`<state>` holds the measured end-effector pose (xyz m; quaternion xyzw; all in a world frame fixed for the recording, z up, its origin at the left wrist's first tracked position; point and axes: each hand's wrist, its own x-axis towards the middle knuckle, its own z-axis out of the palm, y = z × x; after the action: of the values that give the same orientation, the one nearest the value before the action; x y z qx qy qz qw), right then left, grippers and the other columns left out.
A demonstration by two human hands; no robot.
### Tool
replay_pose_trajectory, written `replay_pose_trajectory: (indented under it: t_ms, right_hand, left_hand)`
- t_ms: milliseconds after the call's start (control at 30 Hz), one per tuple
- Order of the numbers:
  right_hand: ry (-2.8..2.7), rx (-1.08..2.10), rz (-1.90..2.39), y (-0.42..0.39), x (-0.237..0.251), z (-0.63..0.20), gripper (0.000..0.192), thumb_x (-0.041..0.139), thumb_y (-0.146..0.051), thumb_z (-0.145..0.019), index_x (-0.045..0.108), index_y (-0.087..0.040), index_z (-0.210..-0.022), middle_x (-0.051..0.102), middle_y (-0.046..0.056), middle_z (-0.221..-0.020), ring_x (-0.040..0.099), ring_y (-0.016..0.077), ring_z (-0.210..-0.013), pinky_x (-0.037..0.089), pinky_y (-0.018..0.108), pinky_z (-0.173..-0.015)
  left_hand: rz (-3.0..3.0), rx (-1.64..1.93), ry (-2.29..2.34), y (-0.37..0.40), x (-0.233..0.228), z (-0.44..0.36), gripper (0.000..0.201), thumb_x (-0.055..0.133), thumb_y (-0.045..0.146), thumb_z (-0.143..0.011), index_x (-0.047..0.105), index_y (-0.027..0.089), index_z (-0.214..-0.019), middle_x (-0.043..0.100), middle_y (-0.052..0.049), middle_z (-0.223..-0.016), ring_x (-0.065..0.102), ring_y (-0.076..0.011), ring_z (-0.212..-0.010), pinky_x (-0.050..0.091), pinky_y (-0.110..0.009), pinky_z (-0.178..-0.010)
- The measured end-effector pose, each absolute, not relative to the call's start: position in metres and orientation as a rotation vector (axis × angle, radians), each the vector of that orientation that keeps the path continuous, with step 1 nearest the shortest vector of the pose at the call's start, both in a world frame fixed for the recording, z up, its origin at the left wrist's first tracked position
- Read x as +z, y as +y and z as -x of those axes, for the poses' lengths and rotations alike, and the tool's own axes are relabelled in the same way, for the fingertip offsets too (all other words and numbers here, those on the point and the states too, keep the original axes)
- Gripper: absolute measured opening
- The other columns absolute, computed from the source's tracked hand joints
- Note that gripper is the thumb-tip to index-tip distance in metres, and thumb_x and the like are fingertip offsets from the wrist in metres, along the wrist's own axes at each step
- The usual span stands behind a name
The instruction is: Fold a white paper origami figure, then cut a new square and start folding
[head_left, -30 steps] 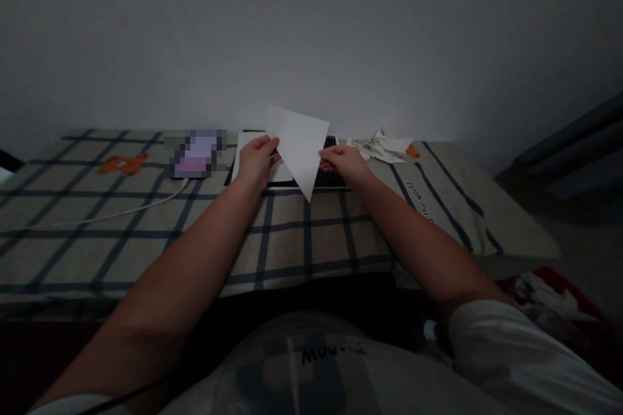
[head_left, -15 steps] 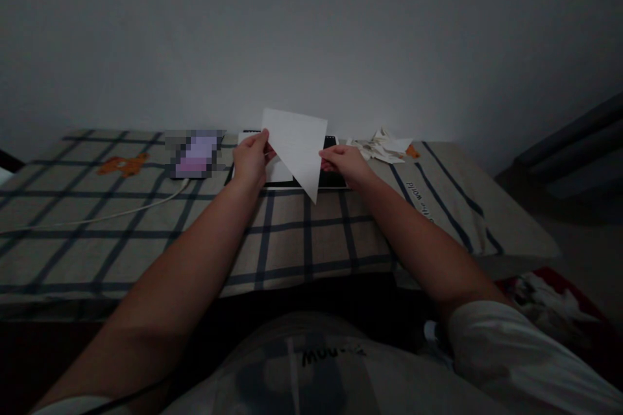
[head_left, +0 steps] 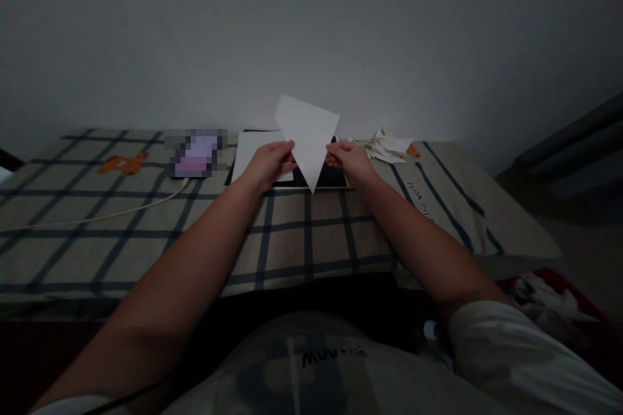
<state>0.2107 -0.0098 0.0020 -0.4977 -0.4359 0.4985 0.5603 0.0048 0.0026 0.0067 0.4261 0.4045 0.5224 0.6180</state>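
Note:
A white paper triangle [head_left: 308,136] stands upright in the air with its point down, above the far middle of a checked cloth surface. My left hand [head_left: 267,164] pinches its left edge and my right hand [head_left: 351,161] pinches its right edge. Under the hands lies a dark flat board [head_left: 335,176] with a white sheet [head_left: 253,148] on its left part.
A blurred phone [head_left: 195,154] lies left of the board, with a white cable [head_left: 102,214] running off to the left. A heap of paper scraps [head_left: 382,145] sits at the back right. An orange bear patch [head_left: 122,163] marks the cloth [head_left: 146,246]. A grey wall rises behind.
The triangle has turned and risen a little, its lower tip now nearer the middle. My left hand has slid right and down along the paper's edge; the right hand shifted slightly.

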Motion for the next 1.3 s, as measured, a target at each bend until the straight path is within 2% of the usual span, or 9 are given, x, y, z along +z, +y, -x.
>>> replay_pose_trajectory:
  t_ms: [200,333,467,633,767,867,1033,1167,1300]
  right_hand:
    - [-1.041,1.208,1.175,-0.012,0.003,-0.208,0.016,0.075,-0.019,-0.095,0.072,-0.021,-0.079,0.073,0.0,-0.073,0.068,0.0101,-0.068,0.058,0.025,-0.075]
    - [-1.039,1.184,1.162,-0.01,0.001,-0.207,0.015,0.081,-0.023,-0.09,0.071,-0.021,-0.08,0.074,0.001,-0.074,0.068,0.0115,-0.069,0.059,0.028,-0.076]
    - [-1.019,1.143,1.135,-0.009,0.0,-0.208,0.019,0.082,-0.028,-0.09,0.068,-0.021,-0.079,0.072,0.0,-0.074,0.067,0.0104,-0.069,0.058,0.026,-0.076]
    - [-0.982,1.149,1.11,-0.01,0.001,-0.208,0.017,0.075,-0.023,-0.095,0.069,-0.021,-0.079,0.073,-0.001,-0.074,0.066,0.0088,-0.068,0.057,0.023,-0.074]
    - [-1.004,1.201,1.084,-0.011,0.0,-0.208,0.012,0.079,-0.029,-0.094,0.074,-0.021,-0.086,0.078,0.001,-0.081,0.07,0.0098,-0.073,0.059,0.023,-0.076]
    - [-1.043,1.303,1.09,-0.014,0.0,-0.208,0.005,0.079,-0.022,-0.094,0.077,-0.02,-0.09,0.079,0.002,-0.081,0.07,0.0096,-0.072,0.058,0.023,-0.075]
    - [-1.049,1.4,1.112,-0.017,0.002,-0.203,0.018,0.073,-0.007,-0.095,0.074,-0.017,-0.08,0.076,0.001,-0.071,0.069,0.0087,-0.066,0.057,0.021,-0.07]
    - [-1.009,1.357,1.096,-0.015,0.003,-0.202,0.021,0.07,-0.003,-0.095,0.073,-0.017,-0.08,0.074,-0.001,-0.067,0.068,0.007,-0.062,0.055,0.018,-0.067]
    - [-0.995,1.299,1.066,-0.012,0.001,-0.203,0.019,0.073,-0.004,-0.093,0.071,-0.018,-0.08,0.073,-0.003,-0.067,0.068,0.007,-0.063,0.056,0.018,-0.067]
  left_hand:
    - [-1.086,1.293,1.06,0.001,0.002,-0.007,0.027,0.085,0.02,-0.088,0.068,0.015,-0.067,0.066,-0.001,-0.063,0.061,-0.0087,-0.059,0.063,-0.024,-0.074]
    - [-1.068,1.366,1.084,-0.001,0.006,-0.007,0.023,0.089,0.019,-0.084,0.07,0.014,-0.071,0.07,-0.002,-0.07,0.065,-0.01,-0.063,0.062,-0.024,-0.073]
    - [-1.054,1.214,0.978,-0.006,0.008,-0.009,0.018,0.092,0.021,-0.083,0.076,0.015,-0.08,0.077,-0.006,-0.082,0.071,-0.0122,-0.072,0.064,-0.026,-0.077]
    - [-1.107,1.124,1.047,-0.007,0.003,-0.011,0.032,0.091,0.018,-0.082,0.067,0.016,-0.062,0.068,-0.002,-0.064,0.064,-0.0094,-0.06,0.059,-0.02,-0.065]
    - [-1.169,1.204,1.067,-0.005,0.003,-0.008,0.032,0.091,0.018,-0.081,0.066,0.016,-0.06,0.065,-0.001,-0.06,0.061,-0.0092,-0.056,0.059,-0.022,-0.064]
    - [-1.186,1.247,1.081,-0.004,0.004,-0.007,0.032,0.088,0.016,-0.082,0.066,0.016,-0.059,0.064,0.0,-0.059,0.06,-0.0091,-0.055,0.059,-0.022,-0.066]
    - [-1.182,1.288,1.078,-0.004,0.004,-0.008,0.032,0.091,0.02,-0.081,0.066,0.016,-0.062,0.065,0.0,-0.061,0.062,-0.0092,-0.058,0.06,-0.021,-0.066]
    - [-1.138,1.13,1.016,-0.008,0.007,-0.011,0.021,0.089,0.024,-0.085,0.073,0.015,-0.075,0.072,-0.001,-0.07,0.067,-0.0089,-0.063,0.06,-0.019,-0.068]
    - [-1.221,1.011,1.077,-0.015,0.01,-0.015,0.029,0.084,0.022,-0.09,0.068,0.015,-0.066,0.068,0.0,-0.061,0.062,-0.0078,-0.057,0.059,-0.02,-0.07]
